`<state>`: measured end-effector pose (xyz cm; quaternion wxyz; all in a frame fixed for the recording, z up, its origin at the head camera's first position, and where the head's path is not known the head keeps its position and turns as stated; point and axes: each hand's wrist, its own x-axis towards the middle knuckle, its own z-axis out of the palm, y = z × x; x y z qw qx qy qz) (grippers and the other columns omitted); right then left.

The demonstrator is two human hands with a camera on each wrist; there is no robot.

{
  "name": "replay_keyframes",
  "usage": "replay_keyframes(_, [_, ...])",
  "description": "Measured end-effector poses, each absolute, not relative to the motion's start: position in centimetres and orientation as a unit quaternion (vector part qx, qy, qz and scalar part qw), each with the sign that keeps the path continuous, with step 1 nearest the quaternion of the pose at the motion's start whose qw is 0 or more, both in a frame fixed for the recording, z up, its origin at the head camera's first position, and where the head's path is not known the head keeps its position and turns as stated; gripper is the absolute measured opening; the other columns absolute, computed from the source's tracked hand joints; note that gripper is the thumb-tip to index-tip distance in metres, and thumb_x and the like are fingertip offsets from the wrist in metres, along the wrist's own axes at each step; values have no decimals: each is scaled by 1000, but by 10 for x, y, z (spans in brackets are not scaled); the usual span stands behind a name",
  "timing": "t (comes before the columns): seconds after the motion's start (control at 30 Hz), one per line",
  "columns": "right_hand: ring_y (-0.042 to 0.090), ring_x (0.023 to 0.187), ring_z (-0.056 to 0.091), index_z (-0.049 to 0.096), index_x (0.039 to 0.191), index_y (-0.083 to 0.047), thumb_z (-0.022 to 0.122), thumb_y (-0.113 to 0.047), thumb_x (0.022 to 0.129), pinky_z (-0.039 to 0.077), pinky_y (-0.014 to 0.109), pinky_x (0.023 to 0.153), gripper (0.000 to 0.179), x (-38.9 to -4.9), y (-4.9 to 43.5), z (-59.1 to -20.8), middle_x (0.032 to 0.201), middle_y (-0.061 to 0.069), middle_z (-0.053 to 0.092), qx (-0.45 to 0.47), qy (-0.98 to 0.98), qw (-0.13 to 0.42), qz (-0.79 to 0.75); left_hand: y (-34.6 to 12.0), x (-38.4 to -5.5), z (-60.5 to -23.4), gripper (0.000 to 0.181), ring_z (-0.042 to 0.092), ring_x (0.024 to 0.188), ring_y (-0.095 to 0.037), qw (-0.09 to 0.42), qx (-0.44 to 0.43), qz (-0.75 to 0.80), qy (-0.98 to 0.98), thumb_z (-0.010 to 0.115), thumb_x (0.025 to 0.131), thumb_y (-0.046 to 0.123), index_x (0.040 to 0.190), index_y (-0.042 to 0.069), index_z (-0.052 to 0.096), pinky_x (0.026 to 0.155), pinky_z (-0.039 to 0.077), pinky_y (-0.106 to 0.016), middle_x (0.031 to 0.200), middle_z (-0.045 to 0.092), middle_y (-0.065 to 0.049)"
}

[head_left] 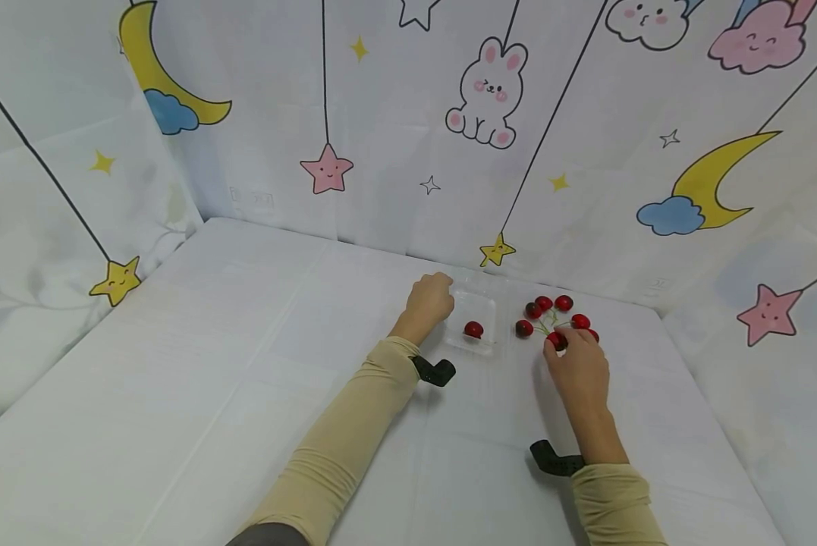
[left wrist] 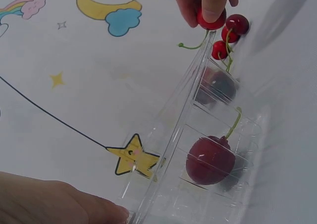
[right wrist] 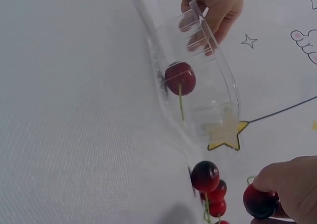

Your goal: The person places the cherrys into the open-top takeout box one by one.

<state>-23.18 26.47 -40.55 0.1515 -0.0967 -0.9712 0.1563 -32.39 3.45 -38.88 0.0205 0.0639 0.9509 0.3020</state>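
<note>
A clear plastic box [head_left: 485, 348] stands on the white table with one red cherry [head_left: 473, 330] inside, its green stem [left wrist: 233, 124] showing in the left wrist view. My left hand [head_left: 431, 303] grips the box at its left end, fingers [right wrist: 198, 38] at the wall. To the right of the box, my right hand [head_left: 581, 369] pinches a dark red cherry [right wrist: 260, 201] between thumb and fingers. In the left wrist view this cherry is raised near the box's far end, its stem [left wrist: 193, 47] hanging free. Several more cherries [head_left: 543, 303] with stems lie loosely grouped beside that hand.
A white sheet covers the table [head_left: 258, 318]. Behind it rises a wall cloth [head_left: 394, 114] printed with moons, stars and a rabbit. Each wrist wears a black camera mount [head_left: 435, 371].
</note>
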Motion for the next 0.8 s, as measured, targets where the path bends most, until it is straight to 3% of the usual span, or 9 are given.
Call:
replay_keyframes(0.5, [35,98,62,62,123,-2,66,-17,88,54,47,79,38,-225,247,-395,117,23,61,-44,-960,211,181,34,-325,-389,39,62,111,-25,21,63,297,953,51,94,11,133,11,56,88,52,-37,132,60,-6])
replay_keyframes(0.8, [35,97,64,62,121,-3,68,-16,87,55,46,77,37,-224,239,-394,116,20,61,-25,-953,220,207,35,-325,-388,39,60,114,-25,25,59,296,953,52,95,12,133,12,56,90,51,-37,132,59,-6])
